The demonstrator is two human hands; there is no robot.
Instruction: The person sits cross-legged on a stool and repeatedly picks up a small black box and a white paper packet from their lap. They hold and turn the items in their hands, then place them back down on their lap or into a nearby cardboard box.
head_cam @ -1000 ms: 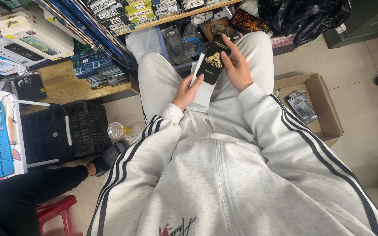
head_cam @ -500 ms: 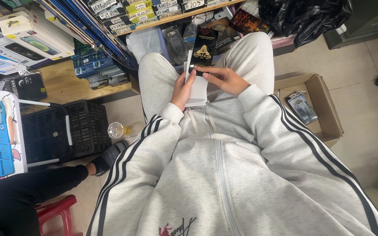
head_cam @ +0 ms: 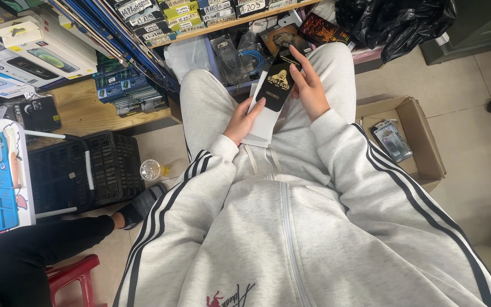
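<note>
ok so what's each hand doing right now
left hand: closed on the white packets, thumb on the black packet
right hand: holding the black packet

A person sits with both hands above the lap. The left hand (head_cam: 244,116) and right hand (head_cam: 310,86) hold a flat packet (head_cam: 278,84) between them, with a sleeve (head_cam: 263,120) under it. Ahead of the knees, a shelf (head_cam: 231,23) carries stacked packets. A carton (head_cam: 421,142) lies on the floor to the right, a small pack (head_cam: 390,140) inside it. To the left stands a crate (head_cam: 75,173), a cup (head_cam: 151,169) just beside it.
</note>
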